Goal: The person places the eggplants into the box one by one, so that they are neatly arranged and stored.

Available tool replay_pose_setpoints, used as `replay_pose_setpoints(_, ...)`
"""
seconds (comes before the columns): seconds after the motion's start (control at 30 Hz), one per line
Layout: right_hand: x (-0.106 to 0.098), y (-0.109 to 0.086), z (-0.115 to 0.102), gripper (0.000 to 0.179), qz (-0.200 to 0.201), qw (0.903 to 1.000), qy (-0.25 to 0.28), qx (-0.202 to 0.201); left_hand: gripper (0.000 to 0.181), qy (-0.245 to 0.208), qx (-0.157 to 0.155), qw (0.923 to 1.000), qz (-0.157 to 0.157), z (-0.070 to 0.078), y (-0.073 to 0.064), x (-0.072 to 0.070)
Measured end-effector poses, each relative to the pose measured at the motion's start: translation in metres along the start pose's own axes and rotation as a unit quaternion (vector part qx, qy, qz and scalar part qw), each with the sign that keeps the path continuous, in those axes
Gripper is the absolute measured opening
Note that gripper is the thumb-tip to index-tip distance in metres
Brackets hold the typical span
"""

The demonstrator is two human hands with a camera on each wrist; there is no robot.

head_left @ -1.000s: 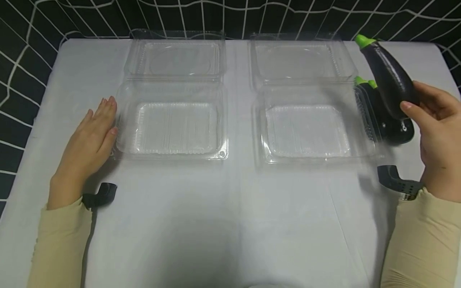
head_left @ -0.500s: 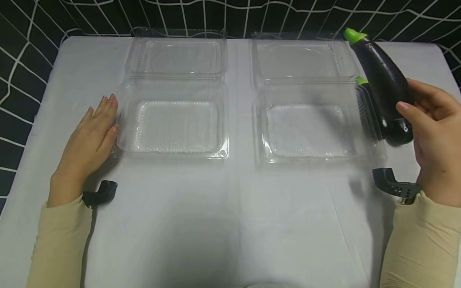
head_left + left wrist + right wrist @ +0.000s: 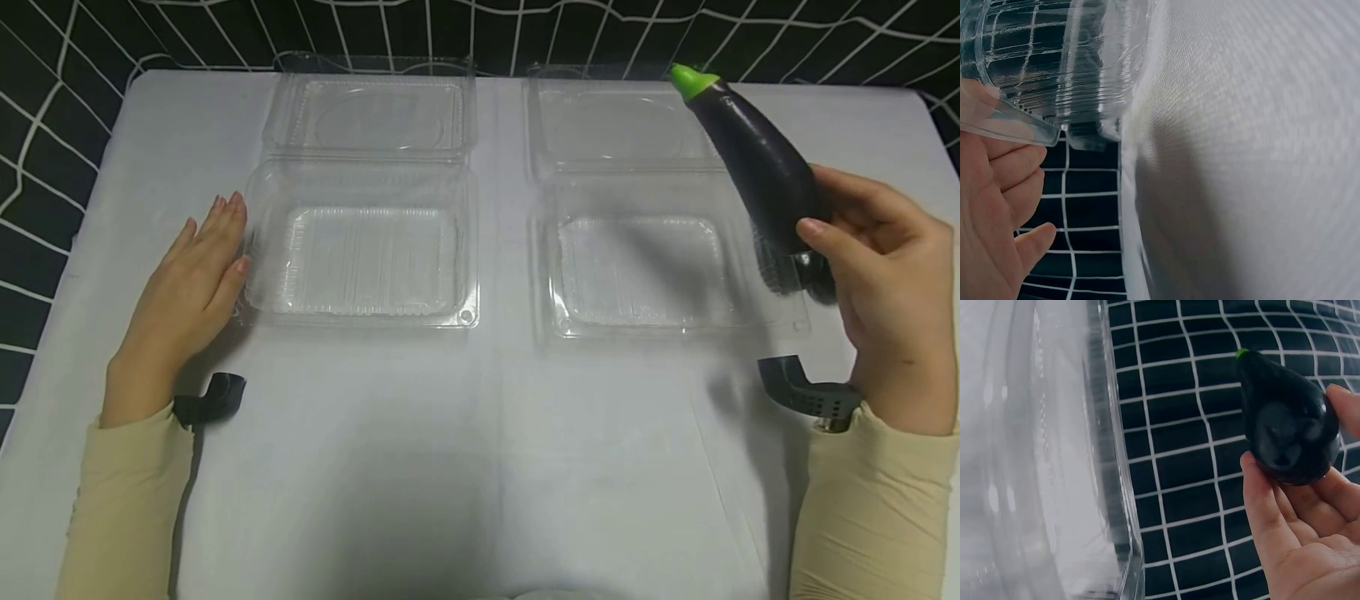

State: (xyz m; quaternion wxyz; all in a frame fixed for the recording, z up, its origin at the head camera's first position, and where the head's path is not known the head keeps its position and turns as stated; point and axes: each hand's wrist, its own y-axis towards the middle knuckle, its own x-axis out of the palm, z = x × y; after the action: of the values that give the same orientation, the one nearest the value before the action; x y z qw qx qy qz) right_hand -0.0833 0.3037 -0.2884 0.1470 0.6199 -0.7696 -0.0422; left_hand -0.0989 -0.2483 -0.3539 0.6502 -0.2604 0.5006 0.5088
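A dark purple eggplant [image 3: 765, 162] with a green cap is held up by my right hand [image 3: 885, 275], which grips its thick lower end between thumb and fingers. It hangs over the right side of the right clear plastic box [image 3: 637, 317]. In the right wrist view the same eggplant [image 3: 1288, 425] shows its rounded end between thumb and fingertips. Behind it another dark eggplant [image 3: 821, 283] lies beside the box, mostly hidden. My left hand [image 3: 183, 292] lies with straight fingers against the left edge of the left clear plastic box [image 3: 367, 308]; in the left wrist view the fingers touch its rim.
Both boxes stand with lids opened backward, the left lid [image 3: 375, 117] and right lid [image 3: 607, 125] near the far table edge. White cloth covers the table [image 3: 480, 450]. A dark backdrop with white grid lines [image 3: 480, 33] rises behind. Something pale shows at the bottom edge.
My right hand has carried the eggplant leftward, from above the other eggplant to over the right box's side. The left hand keeps its place by the left box.
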Motion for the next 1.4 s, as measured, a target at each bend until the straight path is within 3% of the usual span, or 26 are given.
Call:
replay_pose_setpoints(0.3,0.016,-0.004,-0.002,0.041,-0.054,0.9984,0.013,0.01,0.053,-0.001,-0.001,1.0,0.001,0.001,0.0,-0.001)
replay_pose_setpoints(0.53,0.032,-0.003,-0.004,0.042,-0.093,0.9953,-0.024,0.016,0.053,0.001,0.0,1.0,0.0,0.001,0.0,-0.001)
replay_pose_setpoints(0.83,0.052,-0.003,-0.005,0.046,-0.157,0.9873,0.0,0.023,0.052,-0.001,0.009,1.0,0.001,0.0,0.002,-0.001)
replay_pose_setpoints(1.1,0.069,-0.002,-0.011,0.047,-0.178,0.983,-0.036,0.027,0.052,-0.001,0.009,1.0,-0.002,0.0,0.0,-0.001)
replay_pose_setpoints(1.3,0.082,-0.002,-0.016,0.046,-0.187,0.9771,-0.097,0.027,0.052,-0.001,0.011,0.9999,-0.001,0.001,-0.001,-0.001)
replay_pose_setpoints(1.4,0.088,-0.002,-0.017,0.046,-0.2,0.9754,-0.092,0.02,0.052,-0.004,0.013,0.9999,0.002,0.001,0.0,0.0)
